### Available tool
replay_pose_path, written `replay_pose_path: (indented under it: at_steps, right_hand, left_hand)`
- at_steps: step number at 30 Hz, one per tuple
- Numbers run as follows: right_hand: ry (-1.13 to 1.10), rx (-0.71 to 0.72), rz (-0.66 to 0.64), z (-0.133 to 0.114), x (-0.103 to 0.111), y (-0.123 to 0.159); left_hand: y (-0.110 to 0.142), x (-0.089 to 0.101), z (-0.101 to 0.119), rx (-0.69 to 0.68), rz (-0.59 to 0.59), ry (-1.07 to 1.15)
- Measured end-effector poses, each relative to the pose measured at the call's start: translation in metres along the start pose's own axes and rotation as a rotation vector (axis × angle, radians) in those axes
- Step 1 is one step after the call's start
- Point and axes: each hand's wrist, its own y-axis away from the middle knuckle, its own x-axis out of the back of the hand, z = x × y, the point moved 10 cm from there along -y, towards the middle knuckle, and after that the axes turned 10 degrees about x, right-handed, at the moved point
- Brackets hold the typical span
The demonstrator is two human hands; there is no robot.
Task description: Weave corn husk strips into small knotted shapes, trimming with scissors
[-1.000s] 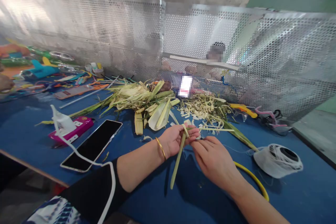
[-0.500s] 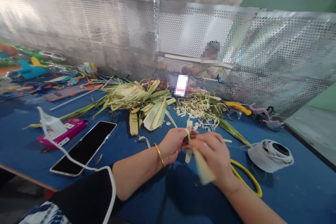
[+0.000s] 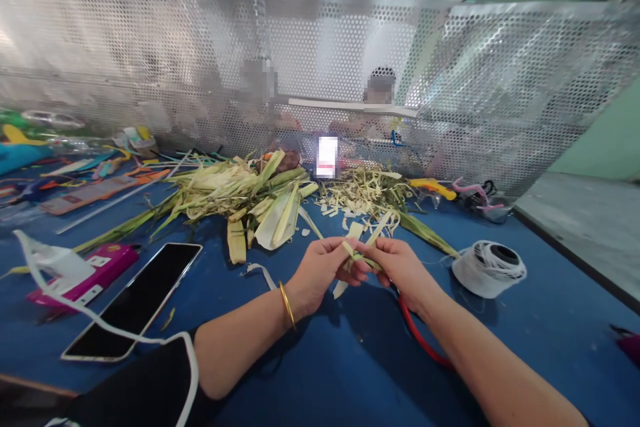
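Leaf strips (image 3: 379, 228) have shifted, no end now dangling below right hand (image 3: 401, 265) | head: it and left hand (image 3: 319, 271) pinch them above tabletop (image 3: 310, 383), partly hiding them | purple thing (image 3: 629, 345) cut off, right edge

Leaf strips (image 3: 356, 231) partly behind left hand (image 3: 319, 275)

The table (image 3: 300, 373) was deep blue. The leaf strip (image 3: 381, 226) at near centre was pale yellow-green, like the leaf heap (image 3: 220, 187) beyond. Near left, the sleeve (image 3: 145, 380) was black, the bracelet (image 3: 287, 305) gold, the box (image 3: 113, 267) magenta. To the right, the thread spool (image 3: 485, 273) was white. The far panel (image 3: 200, 27) was silver, dotted with small round holes.
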Motion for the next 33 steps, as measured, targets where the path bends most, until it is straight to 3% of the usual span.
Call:
replay_pose_path:
  at_steps: [2,4,8,14,18,23,27,33]
  right_hand:
    - [-0.036,-0.037,-0.068,0.004,-0.007,0.0]
    - [0.046,-0.049,-0.081,0.005,-0.005,0.0]
    - [0.283,0.087,-0.055,-0.018,0.008,0.002]
    - [0.183,0.32,-0.437,-0.057,-0.026,0.019]
    - [0.394,0.601,-0.325,-0.074,-0.024,0.024]
    - [0.512,0.881,-0.052,-0.091,-0.009,0.032]
    - [0.587,0.864,0.011,-0.09,-0.006,0.03]
    - [0.767,0.673,-0.024,-0.074,-0.009,0.023]
  left_hand:
    - [0.0,-0.007,-0.004,0.055,-0.089,0.016]
    - [-0.002,-0.005,-0.009,0.136,-0.098,0.067]
    - [-0.009,0.025,-0.011,0.196,0.106,0.186]
    - [-0.013,0.034,-0.008,0.17,0.143,0.146]
    - [-0.012,0.028,-0.01,0.167,0.107,0.078]
    - [-0.007,0.011,-0.01,0.16,-0.005,-0.093]
    - [0.002,-0.01,-0.011,0.17,-0.166,-0.224]
    - [0.002,-0.011,-0.016,0.225,-0.209,-0.206]
